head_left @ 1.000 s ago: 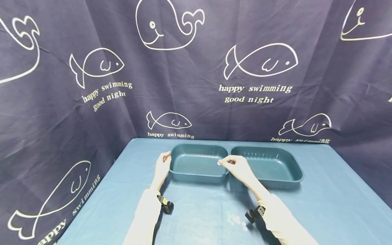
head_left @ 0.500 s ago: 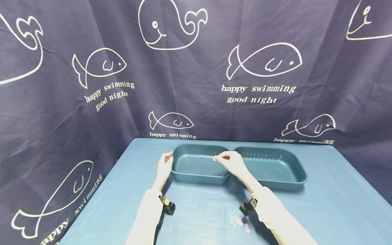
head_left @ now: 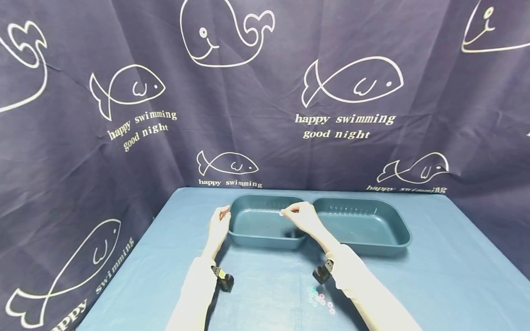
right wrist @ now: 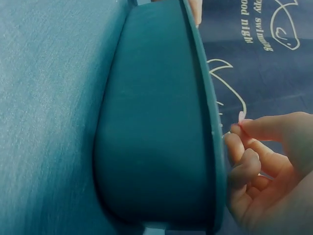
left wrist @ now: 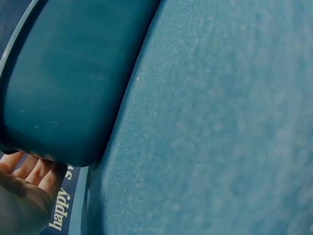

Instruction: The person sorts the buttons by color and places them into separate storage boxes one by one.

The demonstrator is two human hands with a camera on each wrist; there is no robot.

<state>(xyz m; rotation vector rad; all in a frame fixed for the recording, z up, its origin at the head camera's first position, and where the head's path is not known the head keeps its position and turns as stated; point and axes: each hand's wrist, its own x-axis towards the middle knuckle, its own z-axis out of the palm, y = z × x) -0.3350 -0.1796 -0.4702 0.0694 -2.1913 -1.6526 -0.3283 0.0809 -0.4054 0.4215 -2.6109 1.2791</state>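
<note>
My right hand (head_left: pixel 307 218) pinches a small pink ring (right wrist: pixel 241 116) between thumb and index finger. It is above the right part of the left teal tray (head_left: pixel 265 241), inside the rim outline in the head view. My left hand (head_left: pixel 218 225) is at that tray's left end. In the left wrist view its fingers (left wrist: pixel 41 171) lie fairly straight against the tray's outer wall. Several small pink and green rings (head_left: pixel 321 297) lie loose on the blue table, near the right wrist.
A second teal tray (head_left: pixel 377 249) stands close beside the first, on its right. The trays sit toward the back of the blue-covered table (head_left: pixel 265 289). Behind it hangs a dark curtain (head_left: pixel 273 138) with white fish drawings.
My right hand has moved left and slightly away from me over the left tray, still pinching the ring. The left hand stays at the tray's end. The view shifts slightly.
</note>
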